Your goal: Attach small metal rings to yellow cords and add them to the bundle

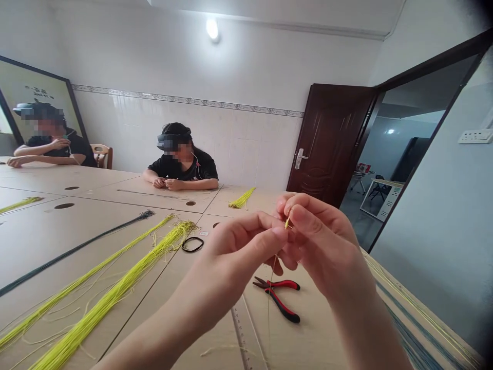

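Our left hand [239, 252] and right hand [323, 241] are raised close together above the table [50, 246], both narrowly pinched around a short yellow thread end [287, 222], whose tip sticks up between our fingertips while a thin strand [272, 293] hangs below. Under our hands lie red-and-black pliers [279, 299], and a ruler [242, 329] runs along the table near the bottom of the view, its markings too small to read. To our left lie two long yellow cord bundles [108, 293], a dark cord bundle [69, 252] and a black band [192, 244], with a small white label [203, 233] just above the band; we cannot read it. Another yellow bundle [242, 198] lies farther along the table, near a co-worker [183, 159] in a dark top, whose hands are together at the table edge. A second co-worker [50, 146] sits farther left, before a framed picture [38, 92] whose dark characters we cannot make out. On the right stands a brown door [331, 144], open, with a white wall socket [475, 135] beyond it.
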Available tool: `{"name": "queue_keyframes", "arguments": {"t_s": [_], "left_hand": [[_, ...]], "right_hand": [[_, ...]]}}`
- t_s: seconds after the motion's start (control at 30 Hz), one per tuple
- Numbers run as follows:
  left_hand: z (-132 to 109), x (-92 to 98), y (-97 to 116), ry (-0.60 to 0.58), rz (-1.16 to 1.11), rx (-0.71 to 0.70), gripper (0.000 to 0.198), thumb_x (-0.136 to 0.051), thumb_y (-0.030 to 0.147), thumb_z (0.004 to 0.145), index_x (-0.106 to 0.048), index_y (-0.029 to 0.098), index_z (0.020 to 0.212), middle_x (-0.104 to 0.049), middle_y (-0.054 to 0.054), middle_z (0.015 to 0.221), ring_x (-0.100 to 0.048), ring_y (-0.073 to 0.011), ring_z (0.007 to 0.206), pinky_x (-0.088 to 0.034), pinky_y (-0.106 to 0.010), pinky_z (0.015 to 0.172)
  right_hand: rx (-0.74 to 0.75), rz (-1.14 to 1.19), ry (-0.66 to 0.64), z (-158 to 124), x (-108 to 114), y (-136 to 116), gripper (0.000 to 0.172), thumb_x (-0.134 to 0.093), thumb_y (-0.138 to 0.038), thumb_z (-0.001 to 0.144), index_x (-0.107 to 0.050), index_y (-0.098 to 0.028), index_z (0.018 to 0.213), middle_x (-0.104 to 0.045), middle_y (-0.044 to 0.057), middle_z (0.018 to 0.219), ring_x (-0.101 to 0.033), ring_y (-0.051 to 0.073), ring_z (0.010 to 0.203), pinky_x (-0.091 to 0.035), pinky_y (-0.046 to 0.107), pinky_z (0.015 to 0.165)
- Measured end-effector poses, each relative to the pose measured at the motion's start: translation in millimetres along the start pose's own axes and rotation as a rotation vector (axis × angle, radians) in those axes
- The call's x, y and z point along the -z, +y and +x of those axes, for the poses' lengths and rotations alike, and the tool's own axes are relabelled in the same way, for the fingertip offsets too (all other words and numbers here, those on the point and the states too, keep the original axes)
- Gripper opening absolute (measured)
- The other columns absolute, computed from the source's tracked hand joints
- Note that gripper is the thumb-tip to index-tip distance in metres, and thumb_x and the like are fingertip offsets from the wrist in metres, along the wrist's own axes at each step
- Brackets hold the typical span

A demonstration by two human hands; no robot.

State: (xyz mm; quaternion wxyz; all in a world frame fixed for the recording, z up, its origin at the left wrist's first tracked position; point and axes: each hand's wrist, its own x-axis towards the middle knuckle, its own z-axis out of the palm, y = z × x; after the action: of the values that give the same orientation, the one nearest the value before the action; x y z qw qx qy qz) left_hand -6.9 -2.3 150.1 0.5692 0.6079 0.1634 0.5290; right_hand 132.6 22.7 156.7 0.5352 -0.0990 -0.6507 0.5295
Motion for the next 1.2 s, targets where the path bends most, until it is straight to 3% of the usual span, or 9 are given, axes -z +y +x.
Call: {"name": "queue_keyframes", "arguments": {"t_s": [0.13, 0.2, 0.33, 0.4, 0.63, 0.87, 1.03, 1.2], "left_hand": [[0, -1.7, 2, 0.000, 0.072, -0.030, 0.022, -0.051, 0.028, 0.092, -0.057, 0.015, 0.076, -0.060, 0.001, 0.068, -0.055, -0.0059, 0.064, -0.047, -0.015, 0.061], [-2, -2.8, 1, 0.077, 0.336, -0.147, 0.020, -0.051, 0.026, 0.091, -0.057, 0.017, 0.075, -0.059, 0.003, 0.067, -0.055, -0.0051, 0.064, -0.045, -0.013, 0.059], [-8, -4.9, -6, 0.334, 1.075, -0.579, 0.010, -0.053, 0.013, 0.087, -0.056, 0.018, 0.078, -0.056, 0.005, 0.069, -0.048, -0.0043, 0.061, -0.038, -0.016, 0.054], [-10, -5.8, -8, 0.353, 1.196, -0.667, 0.011, -0.053, 0.011, 0.085, -0.054, 0.018, 0.078, -0.054, 0.006, 0.069, -0.046, -0.0041, 0.060, -0.038, -0.017, 0.054], [-10, -5.6, 1, 0.319, 0.908, -0.458, 0.016, -0.053, 0.009, 0.082, -0.056, 0.021, 0.072, -0.057, 0.009, 0.062, -0.054, -0.0032, 0.057, -0.042, -0.009, 0.047], [-10, -5.7, 3, 0.293, 0.907, -0.402, 0.017, -0.054, 0.010, 0.082, -0.056, 0.022, 0.071, -0.056, 0.009, 0.060, -0.053, -0.0029, 0.055, -0.039, -0.008, 0.042], [-10, -6.3, 2, 0.319, 0.942, -0.405, 0.016, -0.054, 0.010, 0.082, -0.057, 0.022, 0.072, -0.056, 0.009, 0.062, -0.054, -0.0032, 0.057, -0.039, -0.007, 0.043], [-12, -5.8, 5, 0.276, 0.894, -0.379, 0.016, -0.053, 0.012, 0.083, -0.057, 0.020, 0.070, -0.056, 0.007, 0.060, -0.052, -0.0048, 0.056, -0.040, -0.010, 0.045]], "right_hand": [[0.046, -0.092, 0.021, -1, 0, 0, 0.016, -0.060, -0.031, 0.089, -0.061, -0.019, 0.079, -0.055, -0.002, 0.069, -0.051, 0.006, 0.048, -0.045, 0.020, 0.047], [0.111, -0.193, 0.056, -2, 0, -2, 0.015, -0.059, -0.028, 0.089, -0.061, -0.018, 0.078, -0.056, -0.002, 0.071, -0.054, 0.007, 0.056, -0.047, 0.021, 0.052], [0.232, -0.480, 0.203, -5, -5, -5, 0.022, -0.062, -0.018, 0.085, -0.054, -0.016, 0.065, -0.053, -0.003, 0.070, -0.053, 0.007, 0.065, -0.047, 0.017, 0.061], [0.254, -0.567, 0.235, -7, -8, -8, 0.025, -0.062, -0.017, 0.084, -0.052, -0.016, 0.062, -0.051, -0.004, 0.068, -0.051, 0.005, 0.063, -0.046, 0.014, 0.060], [0.282, -0.761, 0.124, -13, -3, -23, 0.016, -0.054, -0.025, 0.091, -0.065, -0.020, 0.081, -0.061, -0.003, 0.086, -0.057, 0.006, 0.083, -0.047, 0.013, 0.073], [0.272, -0.859, 0.105, -17, 0, -24, 0.008, -0.060, -0.025, 0.088, -0.065, -0.024, 0.082, -0.060, -0.004, 0.092, -0.057, 0.008, 0.083, -0.048, 0.019, 0.074], [0.391, -0.992, 0.153, -20, -4, -19, 0.007, -0.062, -0.018, 0.085, -0.062, -0.021, 0.079, -0.059, -0.004, 0.090, -0.057, 0.009, 0.085, -0.047, 0.021, 0.074], [0.589, -1.157, 0.086, -19, -1, -18, 0.006, -0.059, -0.011, 0.085, -0.059, -0.017, 0.085, -0.059, 0.001, 0.092, -0.057, 0.011, 0.085, -0.046, 0.024, 0.074]]}}
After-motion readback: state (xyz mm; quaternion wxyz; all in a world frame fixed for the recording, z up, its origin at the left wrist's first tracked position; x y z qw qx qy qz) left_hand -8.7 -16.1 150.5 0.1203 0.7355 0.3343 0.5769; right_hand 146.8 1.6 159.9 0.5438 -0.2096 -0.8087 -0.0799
